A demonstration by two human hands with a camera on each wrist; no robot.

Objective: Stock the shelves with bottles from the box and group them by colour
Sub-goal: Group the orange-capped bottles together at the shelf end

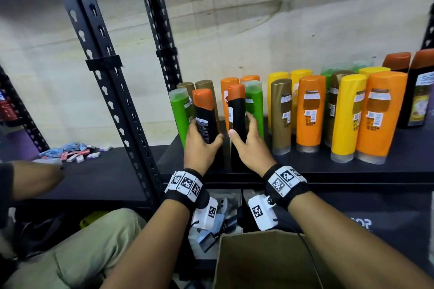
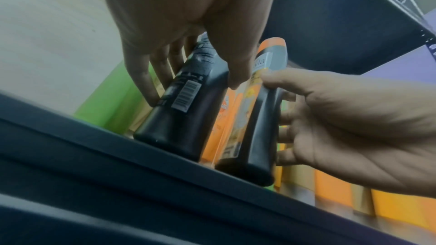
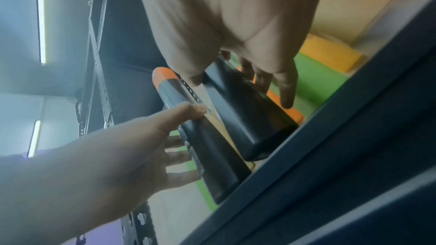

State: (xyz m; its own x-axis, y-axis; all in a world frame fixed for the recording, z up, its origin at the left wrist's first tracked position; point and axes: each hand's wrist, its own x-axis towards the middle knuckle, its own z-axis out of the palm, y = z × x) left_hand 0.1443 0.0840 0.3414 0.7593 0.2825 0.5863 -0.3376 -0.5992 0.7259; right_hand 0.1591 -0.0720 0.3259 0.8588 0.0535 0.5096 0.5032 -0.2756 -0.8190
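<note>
A pale plywood wall (image 1: 234,30) backs the black metal rack uprights (image 1: 98,54); tube lights (image 3: 40,18) glow on the ceiling.

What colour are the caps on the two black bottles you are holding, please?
Orange caps on both the left black bottle and the right black bottle; the head view shows them best.

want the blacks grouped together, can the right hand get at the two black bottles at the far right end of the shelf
Probably not yet. The right hand holds a black bottle at the shelf front, so it is busy. Once free, the far-right black bottles stand unblocked from the front.
</note>
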